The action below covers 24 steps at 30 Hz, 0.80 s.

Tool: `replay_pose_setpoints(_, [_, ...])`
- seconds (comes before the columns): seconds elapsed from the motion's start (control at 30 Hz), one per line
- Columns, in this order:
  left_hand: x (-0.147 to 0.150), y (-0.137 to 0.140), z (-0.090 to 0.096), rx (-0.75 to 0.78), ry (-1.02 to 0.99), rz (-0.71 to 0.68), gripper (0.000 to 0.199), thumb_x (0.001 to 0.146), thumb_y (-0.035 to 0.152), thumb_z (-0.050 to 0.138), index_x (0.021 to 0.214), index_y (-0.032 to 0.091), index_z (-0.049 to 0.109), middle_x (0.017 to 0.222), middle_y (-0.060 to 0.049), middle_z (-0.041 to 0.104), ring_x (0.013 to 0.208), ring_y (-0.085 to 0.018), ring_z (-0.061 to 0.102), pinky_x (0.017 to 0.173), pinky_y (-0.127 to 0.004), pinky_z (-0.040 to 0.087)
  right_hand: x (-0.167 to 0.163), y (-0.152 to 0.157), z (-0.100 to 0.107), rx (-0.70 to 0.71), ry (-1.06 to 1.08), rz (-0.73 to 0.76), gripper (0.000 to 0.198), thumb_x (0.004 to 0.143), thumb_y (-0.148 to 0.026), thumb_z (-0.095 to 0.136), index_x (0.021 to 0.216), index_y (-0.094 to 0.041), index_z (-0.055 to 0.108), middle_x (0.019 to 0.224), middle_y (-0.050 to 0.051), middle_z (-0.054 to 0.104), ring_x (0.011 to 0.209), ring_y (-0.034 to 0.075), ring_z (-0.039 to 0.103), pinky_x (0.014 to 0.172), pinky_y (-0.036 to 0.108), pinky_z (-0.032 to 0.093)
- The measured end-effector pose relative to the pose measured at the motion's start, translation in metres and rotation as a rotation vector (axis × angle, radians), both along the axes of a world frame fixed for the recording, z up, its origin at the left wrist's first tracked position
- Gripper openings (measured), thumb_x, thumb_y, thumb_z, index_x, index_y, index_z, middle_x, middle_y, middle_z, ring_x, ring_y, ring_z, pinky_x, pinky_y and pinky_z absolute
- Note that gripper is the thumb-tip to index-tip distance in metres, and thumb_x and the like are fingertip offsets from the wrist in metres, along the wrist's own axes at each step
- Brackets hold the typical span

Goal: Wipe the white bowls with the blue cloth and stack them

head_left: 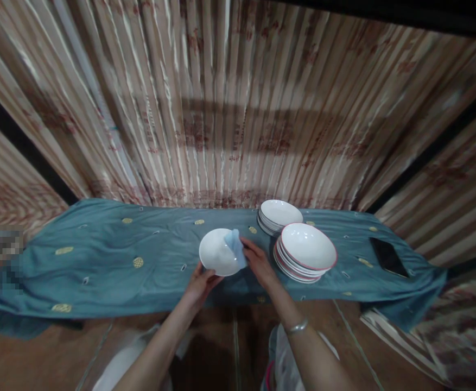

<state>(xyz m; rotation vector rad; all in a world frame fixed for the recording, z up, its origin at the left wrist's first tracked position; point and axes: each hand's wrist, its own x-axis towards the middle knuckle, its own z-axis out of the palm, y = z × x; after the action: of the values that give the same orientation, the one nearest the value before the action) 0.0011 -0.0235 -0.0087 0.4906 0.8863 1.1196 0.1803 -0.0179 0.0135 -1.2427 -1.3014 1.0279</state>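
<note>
Bowl (215, 252), white, held near the front edge of a cloth-covered table (103, 260). The left hand (202, 279) grips its rim, apparently to steady it, while the right hand (256, 259) pinches a pale blue cloth (235, 245) against its right side. To the right, apparently nested to save room, white bowls (279, 213) stand by the back edge, red-rimmed bowls (308, 248) nearer the front.

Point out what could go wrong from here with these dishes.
The white bowl might slip: the left hand seems to grip it only by its near edge, while the right hand holds the blue cloth against its other side.

The right hand could also bump the red-rimmed stack, which stands just beside it and near the table's front edge.
</note>
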Motion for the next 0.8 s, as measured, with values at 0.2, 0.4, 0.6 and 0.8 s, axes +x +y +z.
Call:
replay_pose_setpoints(0.2, [-0.004, -0.007, -0.001, 0.047, 0.015, 0.002, 0.065, 0.053, 0.012, 0.075, 0.114, 0.019, 0.053, 0.087, -0.002, 0.069, 0.076, -0.02, 0.066, 0.077, -0.039, 0.055, -0.014, -0.012, -0.015, 0.247, -0.667, 0.152, 0.037, 0.082, -0.013, 0.044, 0.115, -0.018, 0.061, 0.126, 0.011, 0.058, 0.118, 0.021, 0.052, 0.103, 0.039, 0.038])
replay_pose_setpoints(0.4, [-0.01, -0.012, 0.002, 0.038, 0.035, -0.013, 0.077, 0.052, 0.015, 0.078, 0.123, 0.015, 0.049, 0.08, -0.004, 0.071, 0.07, -0.019, 0.066, 0.074, -0.036, 0.055, -0.027, -0.017, 0.005, 0.204, -0.779, 0.397, 0.029, 0.084, -0.01, 0.046, 0.093, -0.021, 0.071, 0.096, 0.005, 0.071, 0.097, 0.019, 0.062, 0.091, 0.032, 0.045])
replay_pose_setpoints(0.6, [-0.014, -0.016, 0.007, 0.021, 0.047, -0.056, 0.068, 0.054, 0.017, 0.079, 0.119, 0.017, 0.057, 0.084, -0.004, 0.071, 0.072, -0.019, 0.066, 0.077, -0.038, 0.054, -0.043, -0.004, 0.001, 0.123, -0.433, 0.408, 0.035, 0.082, -0.015, 0.05, 0.112, -0.022, 0.066, 0.116, 0.004, 0.066, 0.107, 0.019, 0.06, 0.094, 0.034, 0.045])
replay_pose_setpoints(0.8, [-0.014, -0.018, 0.004, 0.011, 0.065, -0.092, 0.074, 0.056, 0.018, 0.079, 0.125, 0.018, 0.054, 0.085, -0.005, 0.071, 0.072, -0.02, 0.067, 0.077, -0.04, 0.054, -0.054, 0.005, -0.01, 0.284, -0.492, 0.329, 0.044, 0.087, -0.018, 0.042, 0.13, -0.017, 0.05, 0.138, 0.01, 0.047, 0.128, 0.019, 0.042, 0.107, 0.036, 0.034])
